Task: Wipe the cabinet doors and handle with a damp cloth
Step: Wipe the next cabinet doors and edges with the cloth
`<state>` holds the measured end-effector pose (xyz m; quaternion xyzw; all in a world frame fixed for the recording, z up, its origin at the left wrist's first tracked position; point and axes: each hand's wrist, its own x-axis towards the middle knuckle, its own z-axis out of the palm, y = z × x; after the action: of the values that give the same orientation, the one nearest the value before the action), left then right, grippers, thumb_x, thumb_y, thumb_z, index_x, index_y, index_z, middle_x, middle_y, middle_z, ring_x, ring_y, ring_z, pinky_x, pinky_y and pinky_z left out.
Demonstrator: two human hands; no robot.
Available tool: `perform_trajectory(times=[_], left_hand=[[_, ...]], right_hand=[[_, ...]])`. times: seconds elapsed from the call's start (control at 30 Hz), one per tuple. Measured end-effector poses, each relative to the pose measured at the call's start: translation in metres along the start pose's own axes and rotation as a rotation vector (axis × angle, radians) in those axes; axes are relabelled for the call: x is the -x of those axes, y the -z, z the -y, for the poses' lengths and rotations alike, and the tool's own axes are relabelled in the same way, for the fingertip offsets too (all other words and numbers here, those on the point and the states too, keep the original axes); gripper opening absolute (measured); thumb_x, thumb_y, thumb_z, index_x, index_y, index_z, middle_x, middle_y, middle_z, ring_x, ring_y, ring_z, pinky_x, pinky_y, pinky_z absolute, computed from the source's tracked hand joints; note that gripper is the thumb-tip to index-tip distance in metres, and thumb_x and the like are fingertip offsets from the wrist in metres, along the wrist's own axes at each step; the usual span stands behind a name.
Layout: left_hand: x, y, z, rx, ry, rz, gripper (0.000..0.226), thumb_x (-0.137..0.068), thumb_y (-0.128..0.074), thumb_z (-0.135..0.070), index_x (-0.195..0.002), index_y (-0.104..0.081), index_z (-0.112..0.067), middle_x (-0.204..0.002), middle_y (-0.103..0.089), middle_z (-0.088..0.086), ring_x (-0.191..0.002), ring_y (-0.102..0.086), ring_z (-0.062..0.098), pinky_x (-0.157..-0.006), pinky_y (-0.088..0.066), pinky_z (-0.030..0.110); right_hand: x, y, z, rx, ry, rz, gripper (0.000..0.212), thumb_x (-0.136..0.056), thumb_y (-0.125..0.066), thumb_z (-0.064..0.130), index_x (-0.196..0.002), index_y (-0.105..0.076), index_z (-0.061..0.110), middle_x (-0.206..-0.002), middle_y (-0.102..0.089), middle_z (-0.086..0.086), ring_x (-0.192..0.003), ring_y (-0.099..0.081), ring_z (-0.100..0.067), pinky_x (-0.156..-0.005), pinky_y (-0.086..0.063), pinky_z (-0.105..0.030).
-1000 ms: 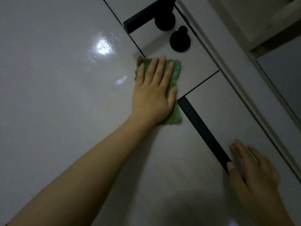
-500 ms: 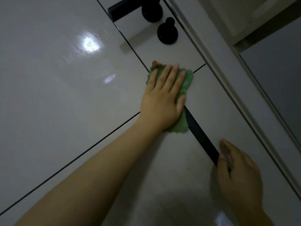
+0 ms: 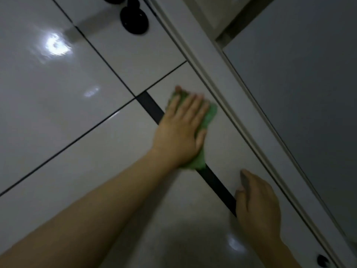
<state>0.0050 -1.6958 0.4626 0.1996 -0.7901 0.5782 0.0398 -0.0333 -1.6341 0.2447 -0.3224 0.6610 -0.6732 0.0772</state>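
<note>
Left hand (image 3: 178,132) flat, fingers straight, pressing soft crumpled green cloth (image 3: 207,118) on shiny smooth white cabinet door (image 3: 228,151), middle of frame. Long thin black handle (image 3: 214,182) runs under cloth. Right hand (image 3: 257,206), lower right, fingers curled round handle end. Cloth now further right than before, past handle.

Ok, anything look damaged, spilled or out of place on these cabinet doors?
Nothing stands out. The left hand presses the green cloth flat across the black handle strip; the right hand grips the strip lower down. The glossy doors show only light reflections.
</note>
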Motion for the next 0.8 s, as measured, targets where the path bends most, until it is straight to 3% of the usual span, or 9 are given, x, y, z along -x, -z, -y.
perform_trajectory(times=[0.13, 0.23, 0.33, 0.43, 0.53, 0.63, 0.73, 0.8], left_hand=[[-0.024, -0.007, -0.034, -0.008, 0.119, 0.000, 0.063, -0.100, -0.016, -0.045, -0.152, -0.003, -0.013, -0.160, -0.002, 0.008, -0.147, 0.000, 0.025, -0.115, 0.013, 0.043], [0.010, -0.026, -0.095, 0.060, -0.077, 0.070, 0.064, -0.100, -0.016, -0.045, -0.152, 0.002, -0.012, -0.159, 0.001, 0.010, -0.147, 0.004, 0.028, -0.113, 0.019, 0.044], [0.031, -0.033, -0.124, 0.047, -0.215, 0.151, 0.065, -0.100, -0.014, -0.047, -0.151, 0.005, -0.011, -0.159, 0.006, 0.011, -0.146, 0.008, 0.028, -0.110, 0.025, 0.045], [0.023, -0.030, -0.104, 0.029, -0.249, 0.121, 0.064, -0.099, -0.012, -0.049, -0.152, 0.001, -0.014, -0.160, -0.001, 0.008, -0.147, 0.002, 0.026, -0.112, 0.021, 0.043], [0.002, -0.021, -0.075, 0.000, -0.096, 0.057, 0.063, -0.099, -0.009, -0.048, -0.152, 0.000, -0.017, -0.160, -0.001, 0.006, -0.147, 0.002, 0.023, -0.114, 0.016, 0.043], [0.000, -0.020, -0.084, -0.024, -0.013, 0.029, 0.063, -0.099, -0.012, -0.048, -0.152, -0.001, -0.014, -0.160, -0.001, 0.008, -0.147, 0.001, 0.025, -0.114, 0.014, 0.044], [0.029, -0.036, -0.132, 0.054, -0.153, 0.111, 0.064, -0.100, -0.011, -0.047, -0.151, 0.005, -0.012, -0.159, 0.004, 0.011, -0.147, 0.006, 0.028, -0.111, 0.019, 0.046], [0.056, -0.041, -0.163, 0.096, -0.277, 0.181, 0.064, -0.100, -0.010, -0.046, -0.149, 0.011, -0.010, -0.158, 0.009, 0.013, -0.146, 0.012, 0.029, -0.108, 0.025, 0.047]], right_hand=[[-0.009, 0.011, -0.020, -0.106, -0.024, -0.118, 0.042, -0.091, -0.050, 0.003, -0.132, -0.052, 0.010, -0.126, -0.058, -0.008, -0.120, -0.046, -0.025, -0.099, -0.038, -0.039], [-0.014, 0.018, -0.036, -0.073, 0.029, -0.112, 0.039, -0.092, -0.050, 0.002, -0.130, -0.053, 0.008, -0.122, -0.060, -0.013, -0.117, -0.049, -0.030, -0.098, -0.042, -0.047], [-0.015, 0.025, -0.054, -0.024, 0.038, -0.037, 0.042, -0.092, -0.046, 0.001, -0.133, -0.050, 0.008, -0.124, -0.059, -0.015, -0.116, -0.050, -0.031, -0.097, -0.042, -0.045], [-0.017, 0.027, -0.075, -0.028, -0.006, 0.107, 0.045, -0.096, -0.040, 0.006, -0.140, -0.044, 0.014, -0.133, -0.053, -0.010, -0.120, -0.049, -0.027, -0.100, -0.037, -0.032], [-0.017, 0.031, -0.090, -0.108, -0.016, 0.230, 0.047, -0.099, -0.037, 0.009, -0.145, -0.036, 0.020, -0.144, -0.042, 0.003, -0.130, -0.041, -0.015, -0.103, -0.026, -0.019], [-0.015, 0.037, -0.097, -0.237, -0.069, 0.297, 0.048, -0.101, -0.035, 0.008, -0.146, -0.032, 0.020, -0.145, -0.039, 0.008, -0.129, -0.036, -0.002, -0.101, -0.023, -0.008], [-0.013, 0.039, -0.104, -0.319, -0.127, 0.263, 0.045, -0.100, -0.037, 0.007, -0.145, -0.034, 0.015, -0.136, -0.046, 0.008, -0.119, -0.038, 0.004, -0.085, -0.023, 0.010], [-0.008, 0.039, -0.109, -0.309, -0.148, 0.259, 0.047, -0.100, -0.038, 0.004, -0.145, -0.034, 0.014, -0.131, -0.046, 0.011, -0.116, -0.038, 0.004, -0.081, -0.023, 0.011]])
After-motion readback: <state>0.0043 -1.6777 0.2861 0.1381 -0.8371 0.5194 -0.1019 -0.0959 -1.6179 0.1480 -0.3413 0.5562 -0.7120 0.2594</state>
